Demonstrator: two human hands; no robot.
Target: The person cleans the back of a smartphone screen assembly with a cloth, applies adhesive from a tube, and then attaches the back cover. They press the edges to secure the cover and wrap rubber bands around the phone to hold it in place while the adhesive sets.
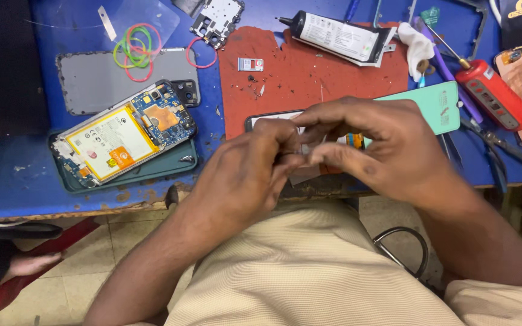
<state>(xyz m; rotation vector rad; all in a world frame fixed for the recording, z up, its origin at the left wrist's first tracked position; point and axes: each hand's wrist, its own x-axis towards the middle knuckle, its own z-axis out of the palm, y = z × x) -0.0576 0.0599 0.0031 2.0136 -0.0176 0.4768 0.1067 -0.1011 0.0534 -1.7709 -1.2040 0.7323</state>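
The blue workbench (13,181) carries everything, and the red mat (309,72) on it serves as the landmark. Left of the mat lies an opened phone (122,136), back cover off, yellow battery and blue board exposed, resting on a dark green case (170,166); its grey back panel (92,78) sits above it with coloured rubber bands (135,49). So the stripping-down looks largely done, while reassembly seems not yet begun. At the mat's top edge lies a black glue tube (333,36); right of the mat, a mint-green screen protector (442,105) and a red electric screwdriver (493,93). At the mat's near edge the left hand (240,175) and right hand (382,148) meet, fingertips pinched together on a small pale part (304,150), too hidden to identify, held just above a dark phone frame (267,119)
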